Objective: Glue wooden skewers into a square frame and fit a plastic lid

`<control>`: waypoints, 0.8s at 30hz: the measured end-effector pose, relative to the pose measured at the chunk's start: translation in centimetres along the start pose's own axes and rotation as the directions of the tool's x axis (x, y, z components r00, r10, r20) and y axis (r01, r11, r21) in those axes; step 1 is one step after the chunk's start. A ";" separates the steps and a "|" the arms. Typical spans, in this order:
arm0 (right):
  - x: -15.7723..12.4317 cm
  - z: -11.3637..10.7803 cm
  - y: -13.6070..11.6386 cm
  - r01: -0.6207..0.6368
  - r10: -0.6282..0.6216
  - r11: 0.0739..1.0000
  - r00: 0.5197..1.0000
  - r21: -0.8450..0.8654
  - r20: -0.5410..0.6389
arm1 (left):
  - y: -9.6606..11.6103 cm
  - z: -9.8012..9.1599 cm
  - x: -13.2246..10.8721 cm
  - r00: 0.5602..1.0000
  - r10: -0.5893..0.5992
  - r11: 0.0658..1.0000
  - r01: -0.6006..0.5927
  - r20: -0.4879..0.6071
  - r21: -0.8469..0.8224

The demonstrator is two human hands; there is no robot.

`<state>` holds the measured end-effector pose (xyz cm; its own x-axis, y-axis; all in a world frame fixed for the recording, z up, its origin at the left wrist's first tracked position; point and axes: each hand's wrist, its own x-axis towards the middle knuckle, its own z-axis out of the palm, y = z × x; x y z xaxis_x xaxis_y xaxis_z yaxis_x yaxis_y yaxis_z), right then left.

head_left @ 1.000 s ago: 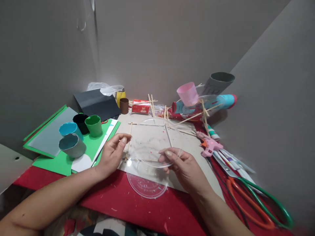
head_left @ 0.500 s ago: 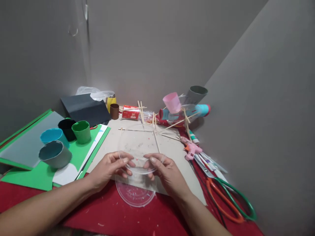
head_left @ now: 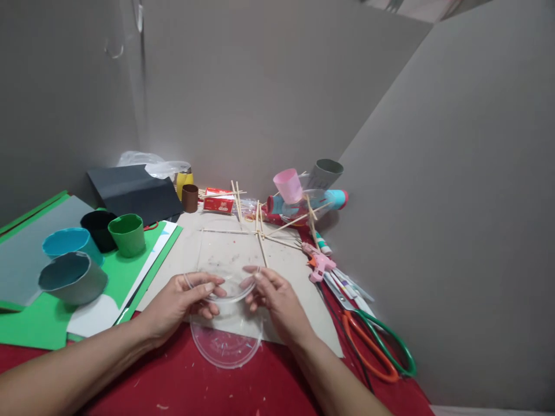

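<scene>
Both my hands hold a clear round plastic lid (head_left: 232,296) above the table, one at each side of its rim. My left hand (head_left: 184,297) pinches the left edge between thumb and fingers. On the opposite edge, the thumb and fingers of my right hand (head_left: 277,297) are closed. Beneath them lies a second clear round lid (head_left: 225,352), partly on the red cloth (head_left: 173,381) and partly over a beige board (head_left: 299,318). Because both pieces are see-through, their outlines are hard to separate. Thin wooden sticks (head_left: 264,251) lie on the board beyond my hands.
At left, several paper cups, including a grey one (head_left: 73,280) and a green one (head_left: 127,236), stand on green sheets (head_left: 30,329). At right are large scissors (head_left: 373,346) and a pink glue gun (head_left: 319,264). A stick frame carries a pink cup (head_left: 288,186). Grey walls (head_left: 243,86) stand behind.
The camera view has turned to the right, so everything appears farther left. The held lid looks tilted flatter. Both hands keep their hold on it.
</scene>
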<state>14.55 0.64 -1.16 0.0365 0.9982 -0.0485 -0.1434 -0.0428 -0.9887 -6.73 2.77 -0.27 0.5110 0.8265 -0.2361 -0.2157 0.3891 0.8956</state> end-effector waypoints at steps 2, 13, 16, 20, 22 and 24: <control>0.1 -0.5 -0.1 0.102 -0.108 0.994 0.979 -0.041 -0.174 | 0.0 0.0 0.0 1.000 0.030 1.000 -0.030 -0.007 -0.007; -3.5 1.9 -0.3 0.570 -0.620 0.581 0.773 -0.580 0.139 | -0.4 0.7 -0.2 0.997 0.078 0.994 -0.077 -0.013 0.080; -3.5 2.2 0.0 0.604 -0.605 0.497 0.756 -0.623 0.250 | -0.8 0.8 -0.3 0.995 0.103 0.989 -0.101 -0.005 0.111; -3.0 2.2 0.6 0.591 -0.574 0.426 0.762 -0.686 0.300 | -1.4 1.2 -0.5 0.992 0.123 0.979 -0.126 0.026 0.159; -2.9 2.3 0.8 0.579 -0.561 0.410 0.770 -0.705 0.305 | -1.5 1.4 -0.6 0.986 0.155 0.964 -0.166 0.067 0.209; -2.9 2.4 1.0 0.560 -0.551 0.411 0.781 -0.720 0.294 | -1.6 1.6 -0.7 0.968 0.219 0.925 -0.247 0.125 0.290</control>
<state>11.91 -2.18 -1.69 -0.1828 0.8161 0.5483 0.6731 0.5104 -0.5352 -5.45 0.91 -0.96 0.5510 0.8344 0.0149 -0.0839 0.0376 0.9958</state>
